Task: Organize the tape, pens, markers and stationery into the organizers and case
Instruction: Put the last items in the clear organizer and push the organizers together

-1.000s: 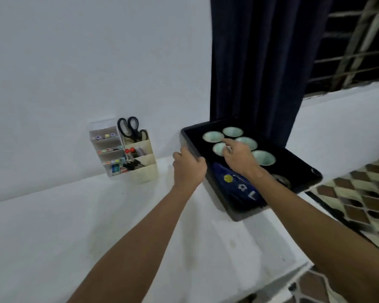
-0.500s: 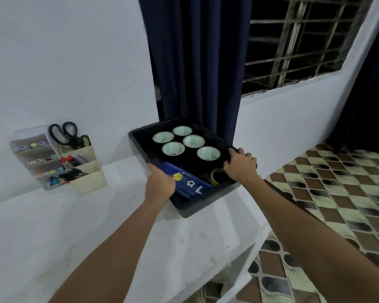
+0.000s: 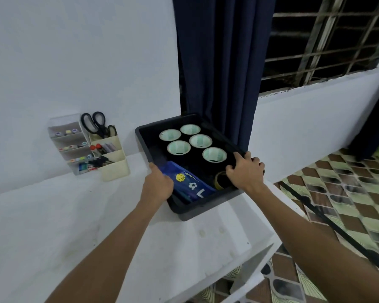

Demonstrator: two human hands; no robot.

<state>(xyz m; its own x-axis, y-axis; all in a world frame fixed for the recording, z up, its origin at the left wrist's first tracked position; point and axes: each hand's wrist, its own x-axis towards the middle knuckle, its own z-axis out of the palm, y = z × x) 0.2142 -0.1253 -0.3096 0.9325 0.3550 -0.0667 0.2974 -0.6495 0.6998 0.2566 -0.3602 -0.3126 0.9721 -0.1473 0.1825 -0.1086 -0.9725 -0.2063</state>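
- Far left on the white tabletop (image 3: 53, 226), against the wall, the desk organizers (image 3: 90, 149) hold markers, pens and scissors (image 3: 95, 124).
- The left hand (image 3: 157, 185) grips the black tray (image 3: 197, 212) by its left rim, fingers curled over the edge.
- Inside the tray, five tape rolls (image 3: 196, 142) stand at the back; the blue pencil case (image 3: 189, 186) lies at the front, long axis slanting toward the right corner, touching the left hand.
- The right hand (image 3: 246, 171) clasps the tray's right rim, beside a darker tape roll (image 3: 219, 181).
- The tray sits squarely between both hands, each equally near.

White table (image 3: 53, 226) with black tray (image 3: 197, 212) and beige organizer (image 3: 115, 169)
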